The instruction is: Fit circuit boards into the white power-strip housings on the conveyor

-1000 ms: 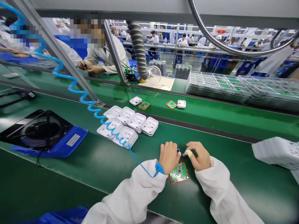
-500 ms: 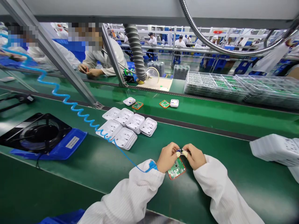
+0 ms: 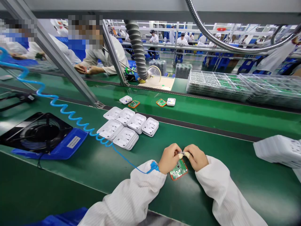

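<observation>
A green circuit board (image 3: 179, 170) with an orange rim lies on the green bench, its far end partly hidden under my hands. At that far end my left hand (image 3: 169, 158) is closed, the thumb in a pale finger cot pressed against the fingers. My right hand (image 3: 195, 158) mirrors it from the other side, also closed, with a cot on the thumb. Between the two thumb tips a small greyish piece shows, too small to name; whether it is joined to the board I cannot tell. A blue wrist strap (image 3: 153, 167) with a coiled cord sits on my left wrist.
White plastic covers (image 3: 124, 138) stand in stacks left of my hands; another white stack (image 3: 279, 151) is at the right. A black fan (image 3: 44, 131) rests on a blue bin. The belt (image 3: 211, 114) carries boards and small covers. Clear trays (image 3: 218, 83) and a co-worker's hands (image 3: 88, 69) are beyond.
The boards and small covers on the belt have shifted left. My hands stay nearly in place, and less of the dark piece between them shows. A co-worker's hands have moved slightly.
</observation>
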Motion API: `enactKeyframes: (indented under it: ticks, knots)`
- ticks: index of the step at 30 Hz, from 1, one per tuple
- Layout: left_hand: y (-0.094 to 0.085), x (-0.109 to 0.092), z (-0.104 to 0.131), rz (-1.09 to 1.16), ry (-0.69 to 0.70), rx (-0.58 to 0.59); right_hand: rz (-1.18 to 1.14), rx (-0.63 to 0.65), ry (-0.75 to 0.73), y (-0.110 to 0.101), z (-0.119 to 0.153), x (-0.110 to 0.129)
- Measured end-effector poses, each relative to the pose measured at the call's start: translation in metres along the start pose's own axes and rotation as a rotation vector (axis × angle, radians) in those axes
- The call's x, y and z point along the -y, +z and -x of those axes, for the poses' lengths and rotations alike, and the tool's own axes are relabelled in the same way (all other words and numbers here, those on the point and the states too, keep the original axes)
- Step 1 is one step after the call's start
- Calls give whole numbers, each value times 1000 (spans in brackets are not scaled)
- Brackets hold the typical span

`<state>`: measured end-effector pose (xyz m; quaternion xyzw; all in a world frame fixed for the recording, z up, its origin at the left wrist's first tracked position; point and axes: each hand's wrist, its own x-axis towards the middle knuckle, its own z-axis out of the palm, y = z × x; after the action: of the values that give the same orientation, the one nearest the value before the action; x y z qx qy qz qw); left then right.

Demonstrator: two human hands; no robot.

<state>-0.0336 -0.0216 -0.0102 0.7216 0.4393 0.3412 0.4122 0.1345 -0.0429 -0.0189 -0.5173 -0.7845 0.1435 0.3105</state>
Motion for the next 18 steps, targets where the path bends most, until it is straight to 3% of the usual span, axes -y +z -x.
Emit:
enactKeyframes:
  ticks: [12,14,16,18]
  knots:
    - [2,3,0,-179,75,16,113,18,-76,15,-1,1]
    - [-1,4,-4,-207,53,16,136,-27,-67,15,-6,-1]
    - [-10,4,-9,-265,68,-52,148,-141,-42,12,-9,-7]
    - [-25,1,-15,-398,116,-211,161,-256,13,7,-9,-16]
